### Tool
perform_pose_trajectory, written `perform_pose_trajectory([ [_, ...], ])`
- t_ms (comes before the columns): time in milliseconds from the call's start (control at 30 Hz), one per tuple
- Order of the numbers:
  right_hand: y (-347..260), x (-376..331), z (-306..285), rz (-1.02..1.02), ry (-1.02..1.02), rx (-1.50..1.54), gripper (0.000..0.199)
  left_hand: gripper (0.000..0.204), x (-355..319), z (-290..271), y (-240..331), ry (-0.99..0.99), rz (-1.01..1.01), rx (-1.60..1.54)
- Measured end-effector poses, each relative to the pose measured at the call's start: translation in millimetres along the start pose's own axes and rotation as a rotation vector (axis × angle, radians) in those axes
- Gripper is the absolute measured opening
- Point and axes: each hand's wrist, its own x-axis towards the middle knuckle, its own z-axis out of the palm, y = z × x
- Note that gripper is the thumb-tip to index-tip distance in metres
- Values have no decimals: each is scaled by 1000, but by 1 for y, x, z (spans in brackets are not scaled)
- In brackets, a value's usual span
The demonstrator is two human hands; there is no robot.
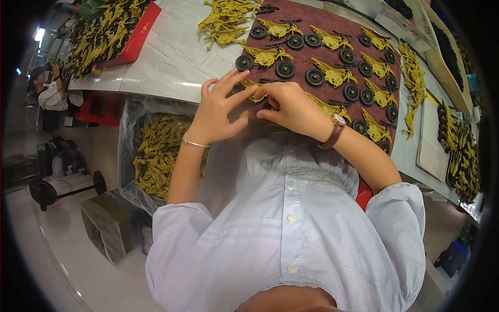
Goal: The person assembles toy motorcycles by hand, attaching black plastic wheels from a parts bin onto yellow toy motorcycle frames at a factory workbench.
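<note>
At the near-left corner of the maroon mat (327,18), a yellow toy motorcycle (248,82) lies partly hidden by the left hand (221,109), fingers spread, and the right hand (299,106), fingers curled (grasping what, I cannot tell). It looks light and stiff, thin parts fragile, best held by its broad body. Neighbouring models (332,75) crowd rightward; the white counter (171,52) gives room leftward.
</note>
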Motion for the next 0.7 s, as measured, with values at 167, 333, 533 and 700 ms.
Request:
perform_pose_trajectory([
  [167,-11,-30,-33,280,16,462,49,33,19,6,36,267,26,-128],
  [333,-13,-56,-44,341,68,553,72,22,47,20,80,291,86,-382],
  [533,-4,-80,-49,382,165,579,71,22,61,38,100,233,91,-394],
  [700,6,-95,-63,393,138,628,49,14,58,47,107,200,-47,-565],
])
